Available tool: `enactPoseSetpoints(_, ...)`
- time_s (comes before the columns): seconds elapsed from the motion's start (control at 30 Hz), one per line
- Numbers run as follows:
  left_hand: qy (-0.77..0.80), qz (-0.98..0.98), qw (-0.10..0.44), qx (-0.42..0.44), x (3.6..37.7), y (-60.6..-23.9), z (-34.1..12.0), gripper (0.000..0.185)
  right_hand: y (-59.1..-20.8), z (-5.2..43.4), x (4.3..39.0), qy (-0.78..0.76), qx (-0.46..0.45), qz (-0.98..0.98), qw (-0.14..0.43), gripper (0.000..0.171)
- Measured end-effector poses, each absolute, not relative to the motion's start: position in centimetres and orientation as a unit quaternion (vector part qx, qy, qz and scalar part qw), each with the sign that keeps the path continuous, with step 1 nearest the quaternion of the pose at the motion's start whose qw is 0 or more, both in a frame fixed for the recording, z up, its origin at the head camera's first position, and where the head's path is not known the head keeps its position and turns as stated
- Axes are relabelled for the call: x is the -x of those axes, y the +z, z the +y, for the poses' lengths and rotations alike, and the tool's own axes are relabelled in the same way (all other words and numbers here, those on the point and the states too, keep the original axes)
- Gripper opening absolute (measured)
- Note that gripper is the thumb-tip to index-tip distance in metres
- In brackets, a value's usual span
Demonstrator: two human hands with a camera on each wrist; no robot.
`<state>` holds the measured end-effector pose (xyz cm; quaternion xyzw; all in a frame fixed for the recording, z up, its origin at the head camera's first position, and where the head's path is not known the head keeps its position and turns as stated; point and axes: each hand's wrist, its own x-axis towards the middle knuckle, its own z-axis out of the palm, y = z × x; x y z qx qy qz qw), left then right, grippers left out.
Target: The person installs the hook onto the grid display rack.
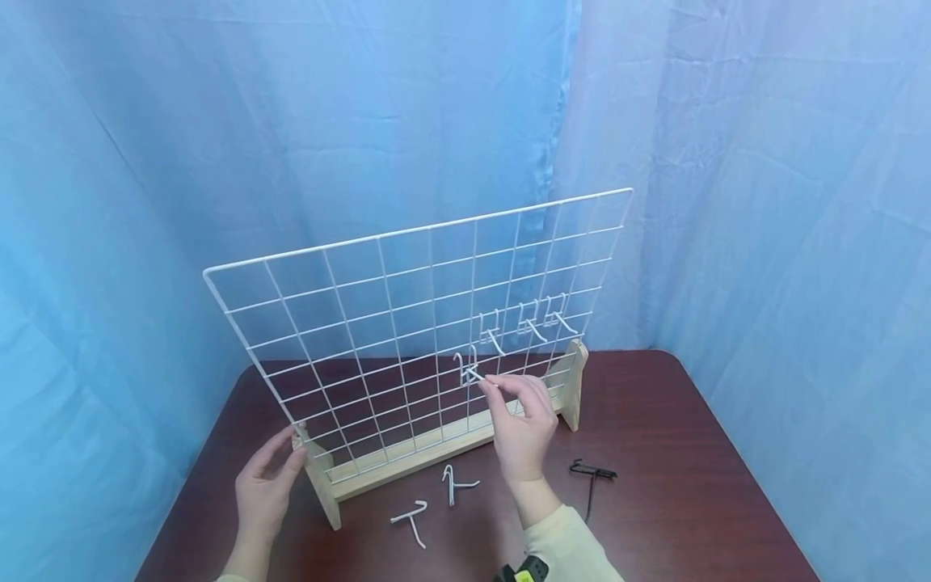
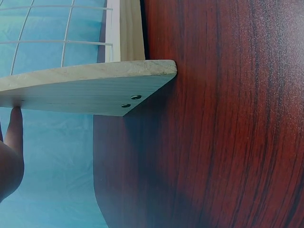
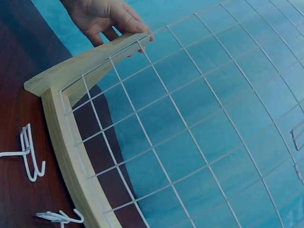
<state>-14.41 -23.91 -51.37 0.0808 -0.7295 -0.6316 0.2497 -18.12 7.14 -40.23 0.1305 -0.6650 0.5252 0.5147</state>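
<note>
A white wire grid stands in a wooden stand, slanting across the table. Between thumb and fingertips my right hand pinches the prong of a white wire hook, whose bent arms are up against the grid wires. My left hand grips the top of the stand's left side piece. From the right wrist, that left hand shows its fingers round the wood's tip. The left wrist view has the side piece and part of a finger touching it; my right hand is outside both wrist views.
More white hooks hang on the grid to the right, among them one hook. Two loose white hooks, one upright and one lying, are on the dark red table. A black hook lies right. Blue curtains surround the table.
</note>
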Motion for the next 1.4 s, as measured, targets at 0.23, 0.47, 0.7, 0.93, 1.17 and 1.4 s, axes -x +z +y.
enactPoseSetpoints(0.23,-0.64,-0.722,0.251,-0.077,14.4,-51.5,-24.0,0.036,-41.6,7.4,19.8,0.528,-0.126,-0.667,0.51,0.022)
enactPoseSetpoints(0.47,-0.635,-0.726,0.25,-0.079,14.4,-51.5,-23.9,0.036,-40.9,7.1,20.1,0.534,-0.131,-0.658,0.514,0.022)
enactPoseSetpoints(0.7,-0.635,-0.726,0.25,-0.082,14.4,-51.4,-23.9,0.037,-39.9,6.8,20.3,0.525,-0.124,-0.663,0.52,0.02)
enactPoseSetpoints(0.93,-0.615,-0.743,0.248,-0.093,14.4,-51.6,-24.0,0.036,-38.9,6.7,20.8,0.515,-0.134,-0.665,0.523,0.017)
enactPoseSetpoints(1.17,-0.6,-0.755,0.246,-0.1,14.6,-51.8,-24.1,0.036,-38.7,6.5,21.5,0.497,-0.137,-0.671,0.533,0.016)
enactPoseSetpoints(1.4,-0.592,-0.76,0.246,-0.102,14.5,-51.8,-24.1,0.037,-38.8,6.3,22.0,0.482,-0.135,-0.678,0.538,0.015)
